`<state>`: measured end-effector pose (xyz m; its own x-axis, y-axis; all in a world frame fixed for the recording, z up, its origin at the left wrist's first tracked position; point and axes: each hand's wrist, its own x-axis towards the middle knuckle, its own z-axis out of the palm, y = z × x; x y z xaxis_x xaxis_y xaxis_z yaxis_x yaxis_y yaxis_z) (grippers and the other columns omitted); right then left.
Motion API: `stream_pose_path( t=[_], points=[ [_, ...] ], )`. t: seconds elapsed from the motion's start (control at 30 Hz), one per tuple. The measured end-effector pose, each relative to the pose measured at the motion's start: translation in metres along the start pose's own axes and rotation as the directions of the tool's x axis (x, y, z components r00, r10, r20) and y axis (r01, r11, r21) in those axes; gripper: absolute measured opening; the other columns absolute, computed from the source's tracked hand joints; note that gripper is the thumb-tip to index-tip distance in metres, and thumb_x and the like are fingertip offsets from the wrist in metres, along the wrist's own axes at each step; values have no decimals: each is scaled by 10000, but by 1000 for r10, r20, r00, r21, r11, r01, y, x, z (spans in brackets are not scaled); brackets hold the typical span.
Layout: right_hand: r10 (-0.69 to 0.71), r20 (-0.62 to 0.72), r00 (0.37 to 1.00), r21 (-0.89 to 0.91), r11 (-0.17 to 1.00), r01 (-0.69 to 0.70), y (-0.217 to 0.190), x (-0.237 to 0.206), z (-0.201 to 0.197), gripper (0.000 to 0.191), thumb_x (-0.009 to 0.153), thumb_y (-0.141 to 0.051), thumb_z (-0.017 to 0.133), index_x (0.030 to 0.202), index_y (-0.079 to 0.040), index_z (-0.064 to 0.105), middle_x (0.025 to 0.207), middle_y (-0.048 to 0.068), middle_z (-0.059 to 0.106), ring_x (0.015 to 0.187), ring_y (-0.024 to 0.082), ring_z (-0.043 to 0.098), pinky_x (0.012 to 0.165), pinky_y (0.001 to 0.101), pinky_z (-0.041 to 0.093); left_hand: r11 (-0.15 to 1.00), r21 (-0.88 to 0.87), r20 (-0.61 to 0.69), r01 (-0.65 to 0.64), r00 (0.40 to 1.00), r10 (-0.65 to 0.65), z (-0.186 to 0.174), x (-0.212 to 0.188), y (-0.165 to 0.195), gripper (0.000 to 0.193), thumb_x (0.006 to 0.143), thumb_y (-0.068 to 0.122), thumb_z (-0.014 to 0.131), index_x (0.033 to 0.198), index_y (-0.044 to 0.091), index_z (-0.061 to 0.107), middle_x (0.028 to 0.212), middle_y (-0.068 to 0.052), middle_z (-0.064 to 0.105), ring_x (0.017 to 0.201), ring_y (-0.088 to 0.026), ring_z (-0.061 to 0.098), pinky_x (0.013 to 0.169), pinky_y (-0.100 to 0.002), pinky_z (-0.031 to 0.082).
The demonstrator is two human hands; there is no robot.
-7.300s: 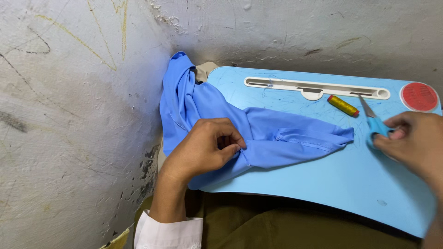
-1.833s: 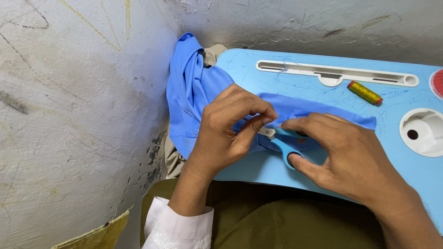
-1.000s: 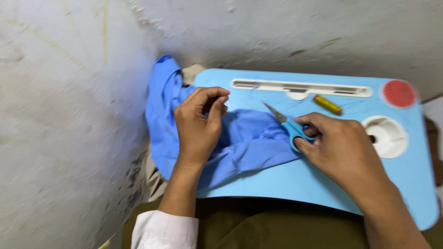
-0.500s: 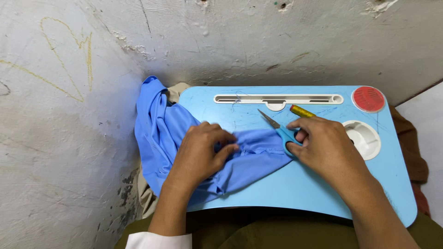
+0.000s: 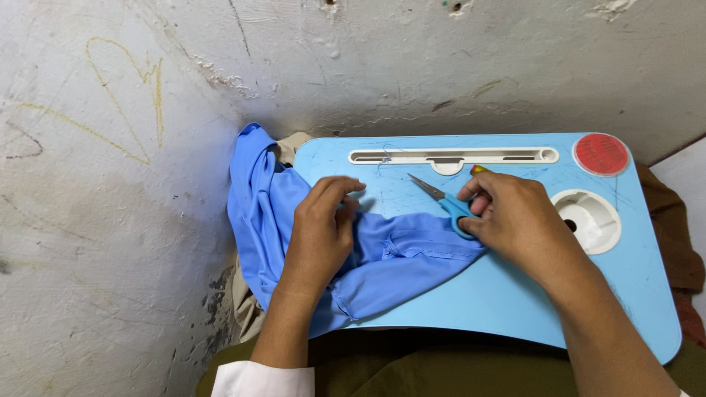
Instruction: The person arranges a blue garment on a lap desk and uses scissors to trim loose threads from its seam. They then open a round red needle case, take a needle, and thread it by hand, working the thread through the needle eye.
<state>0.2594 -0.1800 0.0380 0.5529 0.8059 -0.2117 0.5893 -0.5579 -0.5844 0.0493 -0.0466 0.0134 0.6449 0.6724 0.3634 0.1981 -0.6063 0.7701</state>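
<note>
1. Left hand (image 5: 321, 229): palm down, fingers curled, pressing blue cloth (image 5: 382, 257) at table (image 5: 515, 294) 9 o'clock edge.
2. Right hand (image 5: 515, 220): clamped on blue scissors (image 5: 441, 200), blades closed, pointing 10 o'clock, at the cloth's right end.

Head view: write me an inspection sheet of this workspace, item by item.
Surface: light blue plastic lap tray, scratched, with a long slot, a round cup recess and a red round disc.
Job's things: blue fabric garment draped over the tray's left edge; blue-handled scissors, blades shut, lying on the tray.
Clutter: small yellow object mostly hidden behind the right hand.
Hands: left hand presses on the garment; right hand grips the scissor handles.
Cables: nothing seen.
Surroundings: scuffed grey wall with yellow scribbles; brown cloth at right.
</note>
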Motion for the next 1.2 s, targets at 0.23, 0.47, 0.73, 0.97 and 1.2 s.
stream_pose_path(
  t=[0.23,0.47,0.73,0.97,1.2],
  points=[
    [-230,-55,972,284,929,236,21,-3,-15,356,822,-63,721,1175,-94,756,902,14,814,768,98,732,719,247,596,956,242,2,-165,986,170,5,0,3,161,831,8,765,986,53,765,926,-108,708,913,-231,666,794,-352,538],
    [-106,-371,923,-190,981,37,95,1,-108,363,934,-244,768,1275,-121,751,1068,111,758,894,203,709,816,368,571,972,153,117,177,974,-196,-18,42,36,151,887,144,750,1016,70,776,798,-91,778,683,-170,736,644,-310,557],
    [-27,-308,951,-312,947,-74,136,18,-92,773,724,-332,874,1435,-188,609,1311,159,630,1183,310,614,954,440,528,948,298,23,-109,994,107,26,46,48,128,860,78,746,981,37,735,961,-109,722,899,-310,679,771,-399,523],
    [-5,-292,956,-331,939,-96,125,32,-78,748,673,-344,886,1361,-206,625,1366,100,624,1300,316,539,1024,455,468,960,230,49,-159,987,152,39,42,43,127,836,40,739,962,49,730,1006,-79,720,932,-289,685,808,-398,524],
    [-29,-361,932,-317,944,-93,130,38,-74,644,679,-237,898,1285,-143,701,1273,130,655,1243,328,585,1019,454,500,994,61,32,-87,996,85,39,38,38,142,874,30,720,1015,42,726,1027,-73,730,913,-217,730,807,-315,562]
  ],
)
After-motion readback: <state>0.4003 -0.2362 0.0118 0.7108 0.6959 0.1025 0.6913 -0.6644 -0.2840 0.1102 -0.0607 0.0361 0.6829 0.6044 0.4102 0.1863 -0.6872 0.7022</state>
